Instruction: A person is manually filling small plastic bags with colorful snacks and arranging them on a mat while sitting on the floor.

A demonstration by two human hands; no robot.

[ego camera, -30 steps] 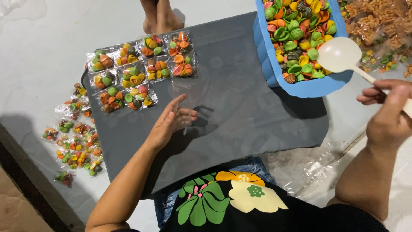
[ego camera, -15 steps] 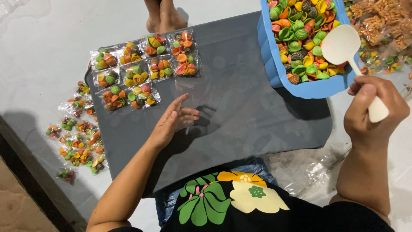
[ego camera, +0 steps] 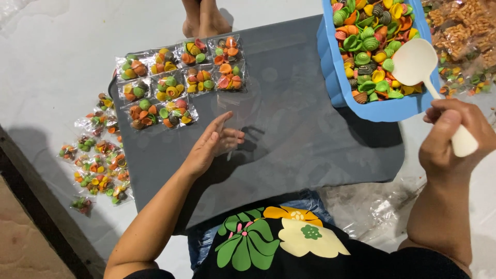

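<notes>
The cream plastic scoop hangs with its bowl over the near right corner of the blue tub, just above the heaped shell-shaped crackers in green, orange, yellow and brown. It looks light and stiff, and its smooth handle could turn in the fingers, so the best hold is round the handle well back from the bowl. The right hand has it so, fingers wrapped closed about the handle with the thumb on top. The crackers look dry and brittle, likely to crack if pressed hard. The left hand rests near the middle of the dark grey board, fingers loosely spread on a clear, empty little bag; whether it pinches the film I cannot tell. The bag is thin, limp and slippery, best taken at its open edge. Filled packets lie in rows at the board's far left corner, and more lie on the floor off its left edge.
</notes>
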